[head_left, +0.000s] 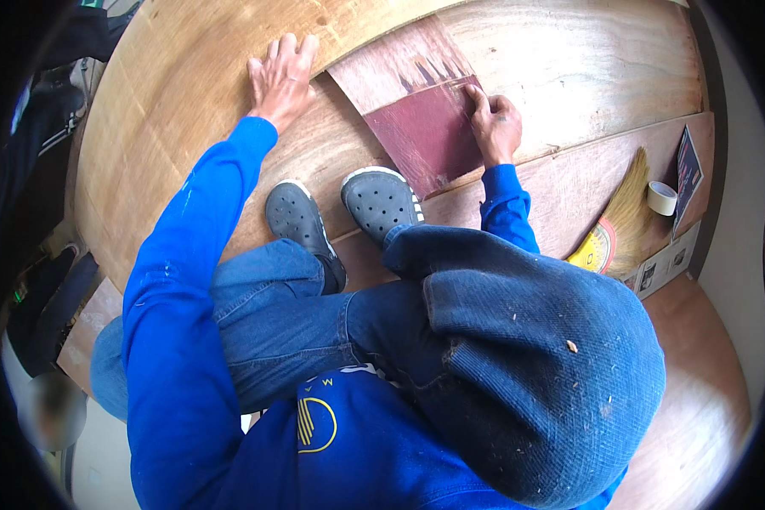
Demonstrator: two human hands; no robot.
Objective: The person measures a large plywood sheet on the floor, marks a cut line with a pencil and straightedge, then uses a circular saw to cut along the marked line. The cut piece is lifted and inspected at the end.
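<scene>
My left hand [282, 83] lies with fingers spread on a large curved-looking plywood sheet [178, 102], close to its edge. My right hand [495, 124] is closed at the right edge of a thin reddish sheet [425, 132], with a finger and thumb gripping that side. The sheet is dark maroon in its nearer part. Beyond a straight line it turns pale pink with ragged dark streaks. Its far end meets the plywood's edge. My feet, in grey clogs [381, 202], stand just short of it on more wooden boards.
To the right, a straw broom [627, 208] with a yellow head lies beside a white roll of tape [661, 198] and a dark printed panel [688, 174]. A pale wall [744, 170] rises at the far right. Another person [53, 408], blurred, is at the lower left.
</scene>
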